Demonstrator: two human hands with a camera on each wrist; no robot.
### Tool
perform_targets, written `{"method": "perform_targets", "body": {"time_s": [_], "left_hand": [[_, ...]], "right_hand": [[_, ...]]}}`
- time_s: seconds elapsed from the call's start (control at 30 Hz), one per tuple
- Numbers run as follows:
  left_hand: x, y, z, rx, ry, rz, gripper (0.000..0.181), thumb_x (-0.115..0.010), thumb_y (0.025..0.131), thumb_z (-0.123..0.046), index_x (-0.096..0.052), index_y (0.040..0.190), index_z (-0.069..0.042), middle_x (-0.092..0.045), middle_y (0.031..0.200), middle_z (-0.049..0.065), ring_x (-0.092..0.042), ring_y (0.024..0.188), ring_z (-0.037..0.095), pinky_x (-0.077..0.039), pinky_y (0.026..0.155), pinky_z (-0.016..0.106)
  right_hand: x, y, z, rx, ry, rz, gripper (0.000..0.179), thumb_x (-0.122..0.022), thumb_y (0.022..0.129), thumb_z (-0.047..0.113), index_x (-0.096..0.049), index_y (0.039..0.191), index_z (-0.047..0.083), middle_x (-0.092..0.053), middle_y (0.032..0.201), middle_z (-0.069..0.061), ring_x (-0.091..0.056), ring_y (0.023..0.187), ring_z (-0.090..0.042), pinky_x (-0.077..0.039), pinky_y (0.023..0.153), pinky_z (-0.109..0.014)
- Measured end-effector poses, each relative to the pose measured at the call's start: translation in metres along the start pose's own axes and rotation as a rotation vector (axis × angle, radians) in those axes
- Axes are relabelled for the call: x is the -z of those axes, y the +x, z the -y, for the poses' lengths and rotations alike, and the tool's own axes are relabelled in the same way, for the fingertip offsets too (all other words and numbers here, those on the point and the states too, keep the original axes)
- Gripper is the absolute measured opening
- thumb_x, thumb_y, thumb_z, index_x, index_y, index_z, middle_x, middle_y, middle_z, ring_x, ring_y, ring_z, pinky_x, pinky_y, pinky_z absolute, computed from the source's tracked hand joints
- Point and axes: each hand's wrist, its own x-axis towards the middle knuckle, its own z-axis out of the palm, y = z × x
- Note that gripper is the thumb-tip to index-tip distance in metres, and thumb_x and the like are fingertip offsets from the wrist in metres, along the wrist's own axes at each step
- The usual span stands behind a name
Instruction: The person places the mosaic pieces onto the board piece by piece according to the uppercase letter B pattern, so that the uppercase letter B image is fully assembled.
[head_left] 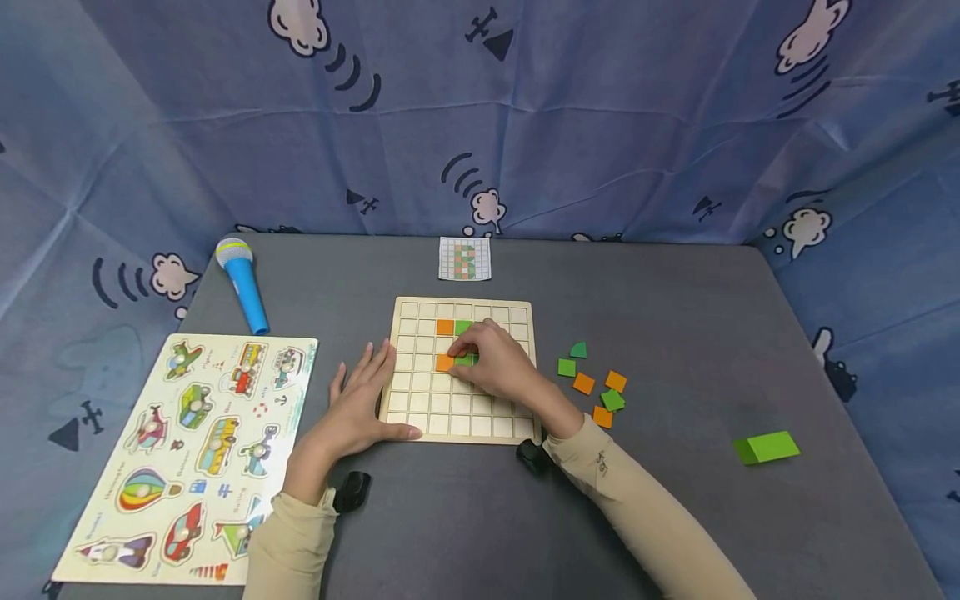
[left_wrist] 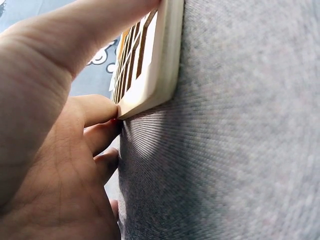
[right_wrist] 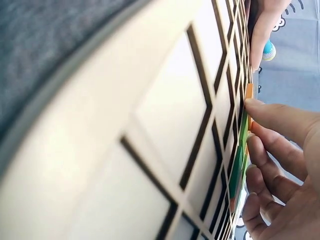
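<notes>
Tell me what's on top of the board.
Orange tiles and green tiles show on the board, with bare squares around them. The right hand hides several squares, so whether more tiles lie beneath it can't be seen.

"Head cam?"
"High, forward-down, wide: desk (head_left: 465,533), curtain (head_left: 600,150) behind, grid board (head_left: 450,421) mid-frame."
"Left wrist?"
"Very close, rolled sideways, along the desk at the board's corner, past the left hand (head_left: 358,408)."
"Right wrist?"
"Close, grazing across the board toward the right hand (head_left: 498,360); blurry, exact angle unsure."
"Overlap?"
"Board in all three; microphone (head_left: 246,287) in head and right wrist."
</notes>
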Motion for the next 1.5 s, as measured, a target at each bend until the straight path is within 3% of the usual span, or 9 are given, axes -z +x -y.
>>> {"method": "perform_targets", "body": {"time_s": [0.13,0.53,0.7,0.87,1.1,1.3,1.5], "left_hand": [[0.000,0.000,0.001,-0.002,0.004,-0.001,0.130,-0.095,0.077,-0.044,-0.013,0.170,-0.004,-0.007,0.179,0.016,0.001,0.167,0.040,0.007,0.127,0.069],[-0.001,0.001,0.002,-0.004,0.004,0.001,0.132,-0.095,0.076,-0.045,-0.012,0.170,-0.004,-0.008,0.179,0.016,0.001,0.167,0.040,0.007,0.126,0.070],[-0.001,0.001,0.002,0.002,0.003,0.009,0.132,-0.095,0.077,-0.045,-0.012,0.170,-0.004,-0.007,0.179,0.015,0.001,0.167,0.039,0.008,0.127,0.069],[-0.001,0.001,0.002,-0.001,-0.002,0.005,0.131,-0.095,0.077,-0.044,-0.012,0.170,-0.004,-0.007,0.179,0.015,0.002,0.167,0.039,0.009,0.127,0.069],[-0.001,0.000,0.001,-0.007,-0.006,-0.002,0.132,-0.096,0.076,-0.043,-0.012,0.170,-0.004,-0.007,0.179,0.016,0.001,0.167,0.039,0.008,0.127,0.069],[-0.001,0.000,0.001,-0.006,-0.008,-0.003,0.132,-0.096,0.076,-0.043,-0.012,0.170,-0.004,-0.007,0.179,0.015,0.001,0.167,0.039,0.008,0.127,0.069],[-0.001,0.000,0.002,-0.010,-0.010,-0.004,0.132,-0.096,0.076,-0.043,-0.012,0.170,-0.004,-0.007,0.179,0.015,0.001,0.167,0.039,0.008,0.126,0.069]], "right_hand": [[-0.001,0.001,0.002,0.014,0.000,-0.009,0.016,-0.089,0.087,0.016,-0.083,0.102,0.013,-0.075,0.098,0.000,-0.061,0.097,-0.018,-0.054,0.093,-0.038],[-0.005,-0.001,0.003,-0.027,-0.012,-0.017,0.015,-0.088,0.089,0.018,-0.081,0.101,0.013,-0.070,0.099,-0.001,-0.059,0.098,-0.018,-0.053,0.086,-0.036],[0.001,-0.009,-0.001,0.021,-0.019,0.005,0.024,-0.089,0.088,0.018,-0.078,0.108,0.010,-0.069,0.106,-0.005,-0.058,0.102,-0.021,-0.053,0.090,-0.039],[0.015,-0.023,-0.013,0.022,0.011,0.013,0.037,-0.089,0.088,0.020,-0.075,0.121,0.009,-0.064,0.122,-0.010,-0.054,0.114,-0.027,-0.050,0.098,-0.046],[0.047,-0.047,-0.043,-0.073,0.053,0.027,0.049,-0.087,0.090,0.018,-0.068,0.134,0.005,-0.056,0.138,-0.019,-0.052,0.119,-0.035,-0.047,0.100,-0.055],[0.075,-0.070,-0.067,-0.147,-0.019,0.079,0.063,-0.090,0.086,0.020,-0.064,0.142,0.007,-0.047,0.151,-0.024,-0.040,0.136,-0.044,-0.037,0.112,-0.069],[0.088,-0.094,-0.077,-0.145,-0.058,0.135,0.075,-0.093,0.082,0.019,-0.060,0.147,0.006,-0.042,0.155,-0.027,-0.036,0.135,-0.050,-0.028,0.112,-0.075]]}}
